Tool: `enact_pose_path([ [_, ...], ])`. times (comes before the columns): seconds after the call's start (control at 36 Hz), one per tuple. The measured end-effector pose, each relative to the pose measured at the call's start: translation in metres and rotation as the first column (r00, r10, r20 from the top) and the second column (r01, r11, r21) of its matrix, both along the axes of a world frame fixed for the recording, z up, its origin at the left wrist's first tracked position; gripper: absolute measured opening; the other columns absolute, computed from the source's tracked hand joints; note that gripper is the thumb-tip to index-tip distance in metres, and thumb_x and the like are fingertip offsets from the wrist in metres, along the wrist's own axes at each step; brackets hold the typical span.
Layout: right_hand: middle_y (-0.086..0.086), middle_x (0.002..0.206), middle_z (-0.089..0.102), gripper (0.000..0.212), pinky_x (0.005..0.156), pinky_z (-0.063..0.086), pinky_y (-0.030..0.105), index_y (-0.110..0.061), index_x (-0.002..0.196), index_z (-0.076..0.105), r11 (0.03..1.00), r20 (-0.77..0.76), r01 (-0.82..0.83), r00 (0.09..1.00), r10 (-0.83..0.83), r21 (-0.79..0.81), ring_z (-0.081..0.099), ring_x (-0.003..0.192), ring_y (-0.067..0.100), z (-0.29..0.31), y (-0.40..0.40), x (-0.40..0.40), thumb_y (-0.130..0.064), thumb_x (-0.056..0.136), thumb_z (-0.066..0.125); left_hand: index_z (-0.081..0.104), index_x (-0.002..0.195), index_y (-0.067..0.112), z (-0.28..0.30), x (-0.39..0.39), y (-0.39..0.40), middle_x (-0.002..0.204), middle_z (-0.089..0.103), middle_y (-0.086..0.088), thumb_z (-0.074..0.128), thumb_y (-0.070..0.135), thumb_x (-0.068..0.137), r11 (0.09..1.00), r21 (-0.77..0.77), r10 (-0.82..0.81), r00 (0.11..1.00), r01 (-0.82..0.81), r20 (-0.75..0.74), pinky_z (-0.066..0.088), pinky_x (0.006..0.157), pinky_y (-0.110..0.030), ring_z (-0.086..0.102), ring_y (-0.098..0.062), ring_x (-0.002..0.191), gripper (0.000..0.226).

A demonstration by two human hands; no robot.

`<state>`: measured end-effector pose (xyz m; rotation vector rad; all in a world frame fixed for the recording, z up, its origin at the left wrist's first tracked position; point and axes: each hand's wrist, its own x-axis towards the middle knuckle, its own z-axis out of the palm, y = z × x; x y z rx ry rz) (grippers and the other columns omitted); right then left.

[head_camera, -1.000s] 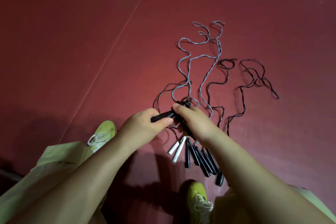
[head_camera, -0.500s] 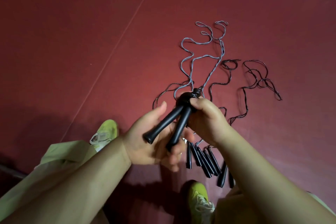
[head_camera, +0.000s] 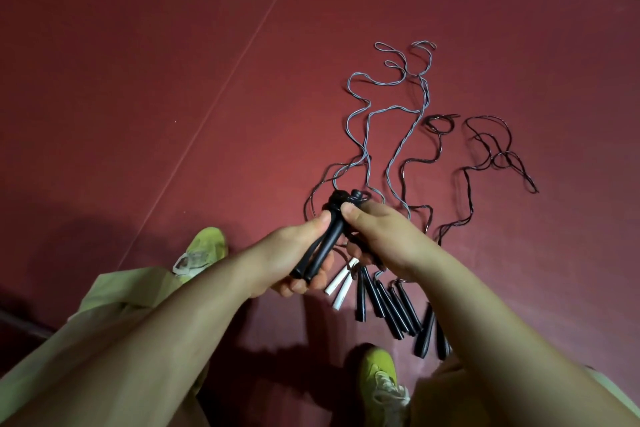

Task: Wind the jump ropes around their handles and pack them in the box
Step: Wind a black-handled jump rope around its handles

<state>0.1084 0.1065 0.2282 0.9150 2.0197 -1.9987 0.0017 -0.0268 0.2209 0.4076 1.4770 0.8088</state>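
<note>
My left hand (head_camera: pixel 294 253) grips a pair of black jump-rope handles (head_camera: pixel 323 246) side by side, their rope ends pointing away from me. My right hand (head_camera: pixel 384 236) pinches the top of those handles with thumb and fingers, where the dark rope (head_camera: pixel 313 198) leaves them. On the floor below lie two white handles (head_camera: pixel 341 284) and several black handles (head_camera: pixel 384 305) in a row. Their grey rope (head_camera: pixel 391 107) and dark ropes (head_camera: pixel 491 156) trail in loose squiggles away from me. No box is in view.
The floor (head_camera: pixel 173 80) is dark red with a thin pale line running diagonally. My two yellow-green shoes (head_camera: pixel 204 253) (head_camera: pixel 379 378) stand on either side of the handle row, and light trouser legs (head_camera: pixel 104 340) fill the lower left.
The two black handles have been brought closer together and more upright in my left hand. My right hand's thumb has shifted onto their tops, and both hands sit slightly lower.
</note>
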Motion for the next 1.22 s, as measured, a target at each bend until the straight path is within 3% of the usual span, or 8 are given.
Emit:
enact_pose_path([
  [0.11, 0.007, 0.061, 0.043, 0.033, 0.042, 0.026, 0.020, -0.011, 0.079, 0.051, 0.987, 0.031, -0.044, 0.999, 0.040, 0.152, 0.032, 0.043, 0.009, -0.003, 0.004, -0.003, -0.031, 0.104, 0.042, 0.057, 0.077, 0.013, 0.005, 0.002, 0.001, 0.051, 0.057, -0.001, 0.026, 0.062, 0.095, 0.999, -0.005, 0.033, 0.996, -0.033, -0.081, 0.026, 0.042, -0.021, 0.037, -0.013, 0.038, 0.060],
  [0.36, -0.015, 0.037, 0.041, 0.021, 0.040, 0.028, 0.011, -0.013, 0.090, 0.055, 0.951, 0.048, 0.046, 0.997, -0.063, 0.304, 0.034, 0.034, 0.001, -0.010, 0.003, -0.005, -0.030, 0.101, 0.049, 0.057, 0.067, 0.012, -0.001, 0.000, 0.006, 0.053, 0.056, -0.004, 0.035, 0.063, 0.092, 0.995, 0.017, 0.098, 0.964, -0.097, -0.247, 0.035, 0.044, -0.020, 0.043, -0.010, 0.037, 0.061],
  [0.44, -0.003, 0.057, 0.050, 0.026, 0.044, 0.033, 0.016, -0.013, 0.087, 0.052, 0.967, 0.043, -0.006, 0.999, -0.005, 0.255, 0.041, 0.044, 0.007, -0.009, 0.002, -0.004, -0.033, 0.102, 0.045, 0.058, 0.064, 0.014, -0.007, -0.006, 0.001, 0.052, 0.058, 0.003, 0.038, 0.082, 0.066, 0.996, 0.008, 0.082, 0.891, -0.088, -0.447, 0.041, 0.064, -0.032, 0.052, -0.018, 0.053, 0.071],
  [0.67, 0.003, 0.068, 0.058, 0.081, 0.041, 0.032, 0.020, -0.008, 0.102, 0.065, 0.986, 0.082, 0.151, 0.986, -0.146, -0.063, 0.043, 0.049, 0.014, -0.006, 0.002, -0.004, -0.082, 0.077, 0.044, 0.049, 0.067, 0.018, -0.006, -0.004, 0.000, 0.061, 0.047, 0.008, 0.058, 0.065, 0.079, 0.995, -0.014, 0.060, 0.699, -0.099, -0.713, 0.030, 0.055, -0.033, 0.046, -0.013, 0.060, 0.049],
  [0.92, 0.004, 0.061, 0.056, 0.042, 0.039, 0.029, 0.021, -0.010, 0.080, 0.058, 0.958, 0.108, 0.280, 0.956, -0.272, -0.065, 0.039, 0.045, 0.015, -0.004, 0.002, -0.005, -0.048, 0.093, 0.048, 0.052, 0.083, 0.020, 0.003, 0.001, 0.004, 0.071, 0.055, 0.006, 0.063, 0.061, 0.076, 0.997, 0.001, 0.050, 0.641, -0.077, -0.766, 0.034, 0.057, -0.028, 0.051, -0.011, 0.066, 0.043],
  [1.0, 0.003, 0.056, 0.051, 0.038, 0.042, 0.027, 0.023, -0.009, 0.073, 0.054, 0.943, 0.072, 0.321, 0.946, -0.315, -0.092, 0.036, 0.045, 0.015, -0.002, 0.003, -0.005, -0.039, 0.095, 0.044, 0.054, 0.079, 0.021, 0.003, -0.002, 0.004, 0.056, 0.056, 0.011, 0.070, 0.054, 0.075, 0.998, 0.037, 0.065, 0.786, -0.054, -0.615, 0.035, 0.051, -0.020, 0.051, -0.003, 0.054, 0.036],
  [1.08, 0.006, 0.053, 0.045, 0.035, 0.048, 0.024, 0.028, -0.008, 0.074, 0.051, 0.936, -0.005, 0.326, 0.944, -0.329, -0.137, 0.035, 0.043, 0.015, -0.004, 0.002, -0.005, -0.040, 0.088, 0.048, 0.061, 0.080, 0.017, 0.004, -0.003, 0.004, 0.072, 0.064, 0.001, 0.071, 0.052, 0.072, 0.991, 0.107, 0.099, 0.971, -0.077, -0.216, 0.042, 0.059, -0.021, 0.057, -0.014, 0.069, 0.038],
  [1.22, 0.012, 0.064, 0.038, 0.064, 0.052, 0.018, 0.037, 0.008, 0.084, 0.054, 0.937, -0.133, 0.208, 0.958, -0.252, -0.279, 0.032, 0.049, 0.019, -0.009, -0.001, -0.004, -0.051, 0.060, 0.049, 0.073, 0.087, 0.012, 0.014, -0.003, -0.001, 0.083, 0.071, -0.014, 0.040, 0.074, 0.074, 0.996, 0.081, -0.012, 0.886, -0.030, 0.464, 0.054, 0.067, -0.032, 0.068, -0.025, 0.071, 0.072],
])
